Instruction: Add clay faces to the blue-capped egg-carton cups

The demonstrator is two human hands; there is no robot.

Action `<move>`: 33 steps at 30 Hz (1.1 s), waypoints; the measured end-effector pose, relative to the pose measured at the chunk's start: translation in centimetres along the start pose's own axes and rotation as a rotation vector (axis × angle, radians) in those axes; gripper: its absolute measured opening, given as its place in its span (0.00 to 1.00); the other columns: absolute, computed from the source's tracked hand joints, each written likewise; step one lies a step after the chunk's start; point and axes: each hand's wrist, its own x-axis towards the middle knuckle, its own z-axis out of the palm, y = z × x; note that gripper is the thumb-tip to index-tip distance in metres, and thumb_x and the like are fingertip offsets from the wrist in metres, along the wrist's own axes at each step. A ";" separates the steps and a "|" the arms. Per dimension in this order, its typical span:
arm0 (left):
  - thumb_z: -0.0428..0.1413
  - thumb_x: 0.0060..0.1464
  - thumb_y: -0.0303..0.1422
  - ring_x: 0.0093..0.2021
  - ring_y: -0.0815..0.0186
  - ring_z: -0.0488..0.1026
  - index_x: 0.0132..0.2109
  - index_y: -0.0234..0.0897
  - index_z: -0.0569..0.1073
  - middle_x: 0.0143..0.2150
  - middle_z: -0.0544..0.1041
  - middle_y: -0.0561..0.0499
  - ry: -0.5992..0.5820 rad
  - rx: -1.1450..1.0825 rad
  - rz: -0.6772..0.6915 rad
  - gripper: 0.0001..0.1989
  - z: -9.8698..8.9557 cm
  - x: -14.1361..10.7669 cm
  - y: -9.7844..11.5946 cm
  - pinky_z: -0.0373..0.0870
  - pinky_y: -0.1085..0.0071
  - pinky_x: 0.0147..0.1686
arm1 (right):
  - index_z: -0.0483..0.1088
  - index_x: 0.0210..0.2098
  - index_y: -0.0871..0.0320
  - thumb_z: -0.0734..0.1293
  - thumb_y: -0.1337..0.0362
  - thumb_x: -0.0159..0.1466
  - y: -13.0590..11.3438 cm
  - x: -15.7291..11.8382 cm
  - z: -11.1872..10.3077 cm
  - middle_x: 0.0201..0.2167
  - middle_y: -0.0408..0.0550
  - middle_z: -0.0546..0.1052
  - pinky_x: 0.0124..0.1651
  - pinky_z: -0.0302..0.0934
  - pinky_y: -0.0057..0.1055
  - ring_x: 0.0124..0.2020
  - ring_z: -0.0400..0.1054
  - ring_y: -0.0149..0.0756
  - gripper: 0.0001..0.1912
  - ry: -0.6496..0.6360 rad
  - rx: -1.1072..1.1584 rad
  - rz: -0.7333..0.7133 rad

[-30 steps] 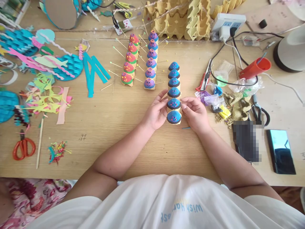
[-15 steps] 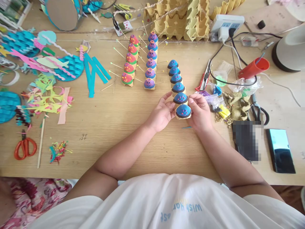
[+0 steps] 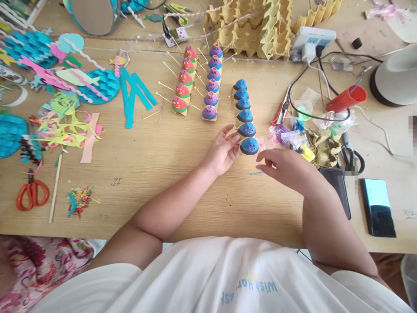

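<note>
A row of blue, dark-rimmed clay-covered egg-carton cups (image 3: 246, 116) forms a caterpillar, with a small pink-dotted face on the nearest cup. My left hand (image 3: 223, 152) pinches its left side near the front end. To the right of that end, my right hand (image 3: 283, 167) hovers with bent fingers apart and nothing in them. A thin blue pointed tool (image 3: 257, 173) lies on the table by my right fingertips. Further left stand a purple egg-carton caterpillar (image 3: 211, 99) and a red-and-green egg-carton caterpillar (image 3: 181, 90), both with pins stuck in them.
On the right are a utility knife (image 3: 282, 106), clay packets (image 3: 289, 134), a red cup (image 3: 347, 100), black scissors (image 3: 352, 156) and a phone (image 3: 378, 208). Egg trays (image 3: 237, 37) and a power strip (image 3: 314, 38) sit behind. Paper scraps (image 3: 68, 134) and orange scissors (image 3: 32, 193) lie left.
My right hand has let go of the blue caterpillar and moved slightly right and toward me, turning palm down. My left hand still holds it. The view has shifted slightly.
</note>
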 end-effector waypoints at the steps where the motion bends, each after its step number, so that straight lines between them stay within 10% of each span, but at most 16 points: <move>1: 0.60 0.62 0.17 0.30 0.79 0.77 0.49 0.43 0.76 0.35 0.79 0.60 0.009 -0.008 -0.004 0.15 0.0 0.0 0.0 0.71 0.82 0.34 | 0.79 0.42 0.54 0.72 0.65 0.66 -0.1 -0.6 0.0 0.29 0.44 0.78 0.34 0.51 0.32 0.28 0.66 0.34 0.05 -0.050 -0.122 0.021; 9: 0.60 0.64 0.18 0.30 0.80 0.78 0.40 0.39 0.74 0.34 0.79 0.60 0.036 -0.058 -0.051 0.10 -0.1 0.1 0.2 0.71 0.84 0.33 | 0.72 0.35 0.55 0.64 0.66 0.71 0.9 -1.3 1.8 0.36 0.49 0.81 0.38 0.55 0.35 0.35 0.71 0.40 0.08 -0.257 -0.242 0.029; 14: 0.62 0.65 0.21 0.31 0.79 0.80 0.43 0.39 0.76 0.36 0.82 0.60 0.058 -0.055 -0.067 0.08 -0.3 0.4 0.1 0.74 0.84 0.35 | 0.73 0.36 0.55 0.67 0.63 0.69 1.8 -0.7 0.4 0.31 0.45 0.77 0.36 0.57 0.33 0.30 0.67 0.35 0.05 -0.107 0.107 -0.079; 19: 0.61 0.66 0.23 0.32 0.79 0.81 0.46 0.39 0.77 0.35 0.82 0.59 0.066 -0.081 -0.064 0.07 -0.3 0.5 0.3 0.76 0.86 0.35 | 0.68 0.36 0.51 0.77 0.61 0.62 0.9 1.6 -0.4 0.24 0.38 0.71 0.25 0.46 0.29 0.23 0.57 0.28 0.13 0.302 1.058 -0.096; 22: 0.60 0.66 0.21 0.33 0.79 0.82 0.44 0.38 0.76 0.35 0.82 0.59 0.058 -0.067 -0.063 0.07 -0.1 0.4 0.4 0.76 0.85 0.36 | 0.67 0.35 0.50 0.79 0.58 0.58 0.1 3.3 0.7 0.21 0.33 0.65 0.22 0.37 0.27 0.20 0.44 0.25 0.16 0.289 1.453 -0.125; 33: 0.56 0.66 0.16 0.33 0.79 0.82 0.42 0.38 0.75 0.37 0.82 0.58 0.074 -0.047 -0.082 0.11 -0.1 0.1 0.6 0.77 0.84 0.37 | 0.64 0.37 0.49 0.80 0.46 0.54 0.8 4.7 4.8 0.26 0.33 0.70 0.22 0.39 0.27 0.21 0.40 0.27 0.25 0.394 1.437 0.067</move>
